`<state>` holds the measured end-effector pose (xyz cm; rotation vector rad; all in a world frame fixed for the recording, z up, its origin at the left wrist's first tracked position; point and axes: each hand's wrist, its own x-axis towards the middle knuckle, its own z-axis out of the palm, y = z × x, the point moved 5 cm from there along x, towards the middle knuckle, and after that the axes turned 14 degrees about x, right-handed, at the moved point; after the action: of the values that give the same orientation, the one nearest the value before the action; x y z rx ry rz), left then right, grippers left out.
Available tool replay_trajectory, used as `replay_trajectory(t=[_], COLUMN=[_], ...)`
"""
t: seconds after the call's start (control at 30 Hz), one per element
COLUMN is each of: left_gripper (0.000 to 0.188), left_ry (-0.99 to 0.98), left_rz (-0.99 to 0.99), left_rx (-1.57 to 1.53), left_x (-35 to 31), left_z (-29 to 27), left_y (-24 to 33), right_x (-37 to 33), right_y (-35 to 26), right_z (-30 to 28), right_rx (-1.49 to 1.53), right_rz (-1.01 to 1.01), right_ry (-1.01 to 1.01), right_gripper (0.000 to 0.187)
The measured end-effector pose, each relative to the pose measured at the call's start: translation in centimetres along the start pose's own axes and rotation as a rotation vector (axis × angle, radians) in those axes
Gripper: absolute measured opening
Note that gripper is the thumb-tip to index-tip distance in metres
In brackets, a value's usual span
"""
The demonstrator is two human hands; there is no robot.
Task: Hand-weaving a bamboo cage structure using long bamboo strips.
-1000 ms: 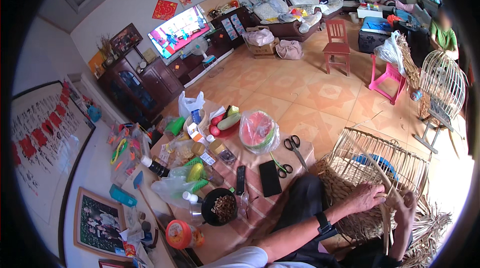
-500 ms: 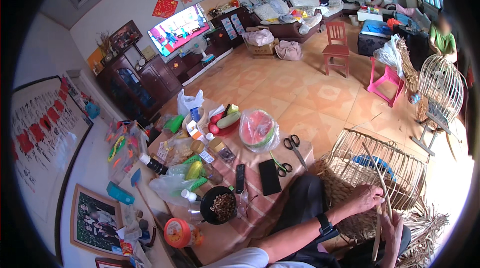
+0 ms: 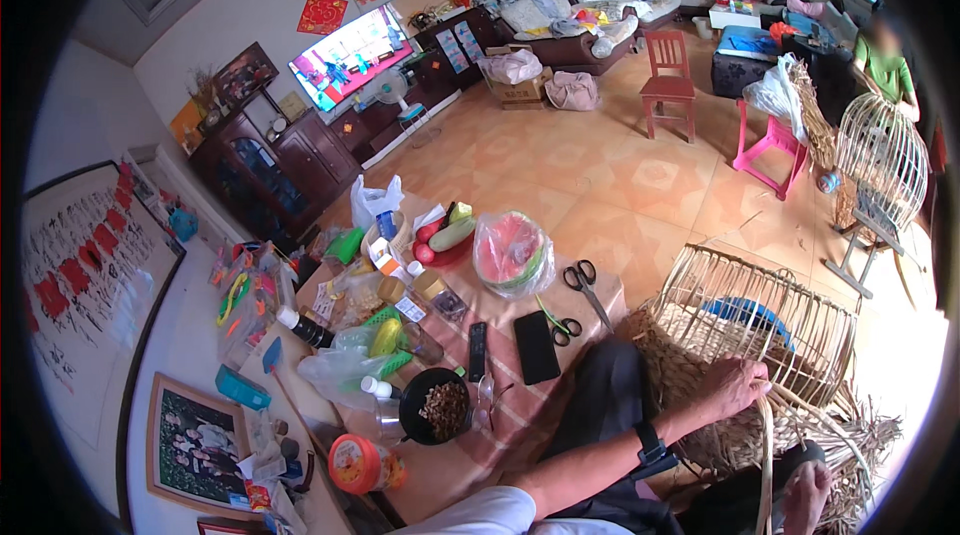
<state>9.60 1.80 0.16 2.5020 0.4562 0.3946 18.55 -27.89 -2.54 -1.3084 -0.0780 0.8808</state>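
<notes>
My left hand point(image 3: 738, 387), with a dark watch on its wrist, pinches pale dried plant strands point(image 3: 768, 445) at the near side of a half-woven basket point(image 3: 690, 355). One strand hangs straight down from its fingers; another bends away to the right. Lower down, my right hand point(image 3: 804, 497) is beside the hanging strand, apart from my left hand; its fingers are too unclear to read. The basket lies with bare upright stakes at its far side and woven braid nearer me. Something blue point(image 3: 748, 317) shows inside it.
Loose dried stalks point(image 3: 860, 455) are heaped at the right. The table point(image 3: 500, 475) at my left bears scissors point(image 3: 586, 290), a black phone point(image 3: 537, 347), a wrapped watermelon half point(image 3: 512, 253) and a bowl of brown pieces point(image 3: 440, 407). Another person point(image 3: 885, 65) sits behind a cage-like frame point(image 3: 880, 160).
My right hand has moved down, away from my left hand. The strand that stood upright past my hands now bends down to the right. My left hand has risen slightly, still pinching.
</notes>
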Motion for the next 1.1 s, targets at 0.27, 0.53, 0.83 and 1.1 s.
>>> replay_trajectory(t=[0.27,0.53,0.83,1.1], left_gripper=[0.024,0.018,0.017,0.016], left_ry=[0.038,0.009,-0.001,0.01], left_rz=[0.023,0.023,0.011,0.064], left_rx=[0.032,-0.023,-0.063,-0.052], left_x=[0.0,-0.2,-0.4,-0.2], left_z=[0.1,0.2,0.0,0.5], left_y=[0.2,0.4,0.4,0.3], right_x=[4.3,6.3,5.3,6.1], right_y=[-5.8,-5.4,-5.4,-6.1], right_z=[17.1,16.0,17.1,16.2], right_rx=[-1.176,-1.361,-1.38,-1.118], right_rz=[-1.027,-0.972,-0.999,-0.804], right_ry=[0.011,-0.115,-0.207,-0.349], right_gripper=[0.029,0.027,0.022,0.02])
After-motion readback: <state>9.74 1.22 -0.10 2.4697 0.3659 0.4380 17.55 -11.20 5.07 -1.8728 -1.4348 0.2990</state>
